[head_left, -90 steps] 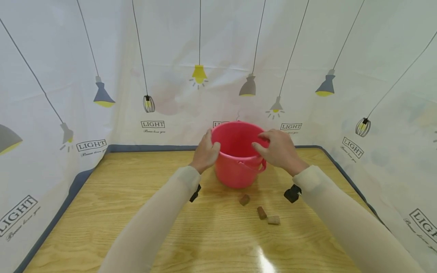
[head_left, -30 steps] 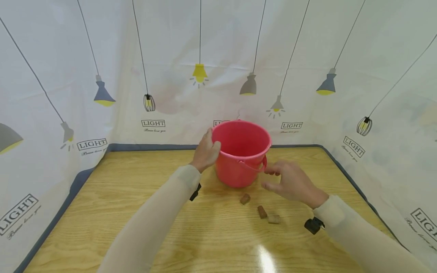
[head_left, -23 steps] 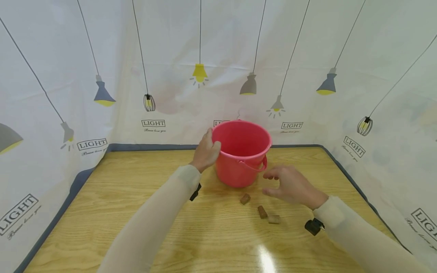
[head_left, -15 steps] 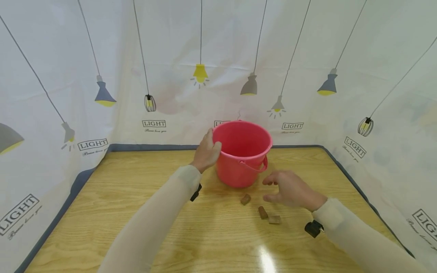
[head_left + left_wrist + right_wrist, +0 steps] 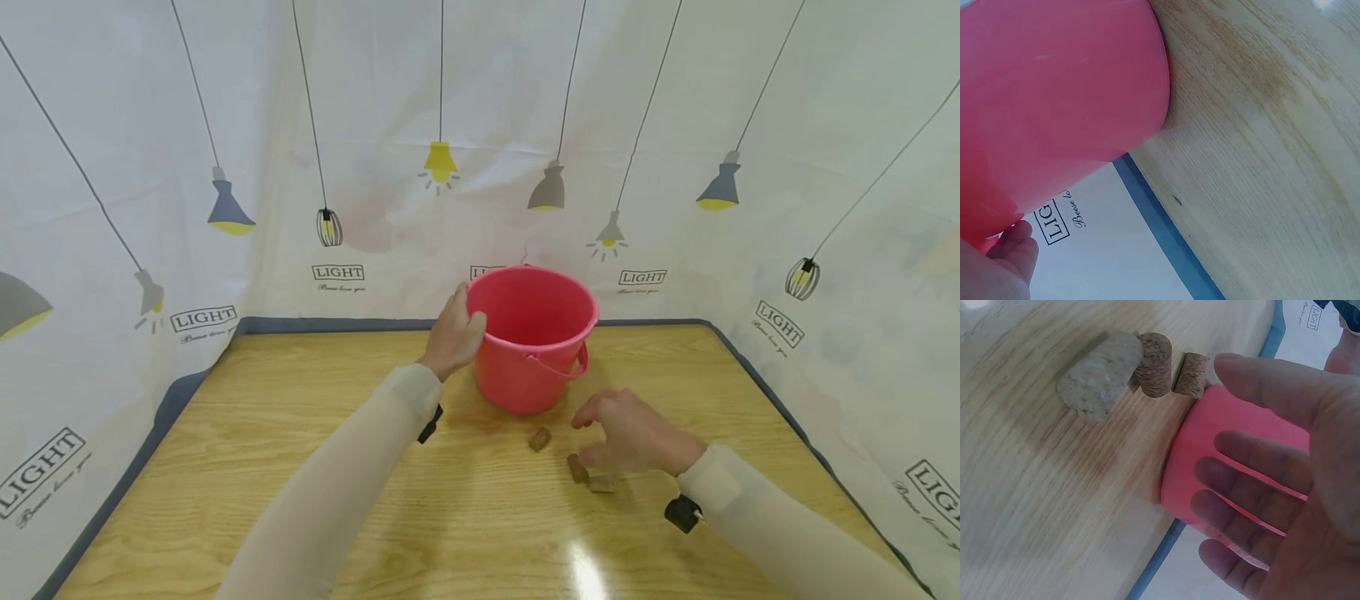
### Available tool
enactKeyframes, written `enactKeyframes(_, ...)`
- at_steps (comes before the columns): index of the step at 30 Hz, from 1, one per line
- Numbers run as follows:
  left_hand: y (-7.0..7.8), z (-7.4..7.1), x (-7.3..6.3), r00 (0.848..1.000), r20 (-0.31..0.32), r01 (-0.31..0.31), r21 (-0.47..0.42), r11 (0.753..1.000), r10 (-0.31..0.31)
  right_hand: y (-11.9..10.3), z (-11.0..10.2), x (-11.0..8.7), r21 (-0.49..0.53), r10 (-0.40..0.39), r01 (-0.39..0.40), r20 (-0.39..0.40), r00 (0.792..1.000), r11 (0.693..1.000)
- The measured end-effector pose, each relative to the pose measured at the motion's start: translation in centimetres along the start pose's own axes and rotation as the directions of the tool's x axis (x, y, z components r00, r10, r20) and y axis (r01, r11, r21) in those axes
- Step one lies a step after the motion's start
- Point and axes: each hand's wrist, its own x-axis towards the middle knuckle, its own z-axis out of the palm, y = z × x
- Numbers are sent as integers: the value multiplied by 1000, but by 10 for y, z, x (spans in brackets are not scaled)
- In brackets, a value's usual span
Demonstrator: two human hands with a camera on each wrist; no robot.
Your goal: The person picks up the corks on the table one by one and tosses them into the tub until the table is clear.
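Note:
A pink plastic bucket stands upright on the table, its handle hanging down at the front right. My left hand grips its left rim, thumb at the inner edge; the left wrist view shows the bucket wall and fingertips against it. In front of the bucket lie three corks: a brown one, a darker one and a pale one. Over the latter two hovers my right hand, fingers spread and holding nothing. The right wrist view shows the pale cork nearest the camera.
The wooden table is bordered by a blue-edged white cloth printed with lamps, rising at the back and both sides. A black wrist camera sits on the right sleeve. Light glares off the table's front.
My right hand has left the bucket's right rim and come down toward me, now over the two nearer corks. The left hand, bucket and corks have stayed in place.

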Motion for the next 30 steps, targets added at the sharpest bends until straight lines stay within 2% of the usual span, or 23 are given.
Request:
enactKeyframes(8,0,1,0,1000,-1,-4,3,1000,4,-2,9,0,-38,-24,25,13,1000,999)
enactKeyframes(14,0,0,0,1000,1,6,2,1000,-6,-3,16,1,-96,-77,76,-4,997,992)
enactKeyframes(23,1,0,-1,1000,-2,6,-7,1000,-6,-4,22,4,-122,-41,49,62,997,991)
enactKeyframes(30,1,0,0,1000,1,8,-6,1000,-8,-5,26,5,-134,-41,50,66,997,990)
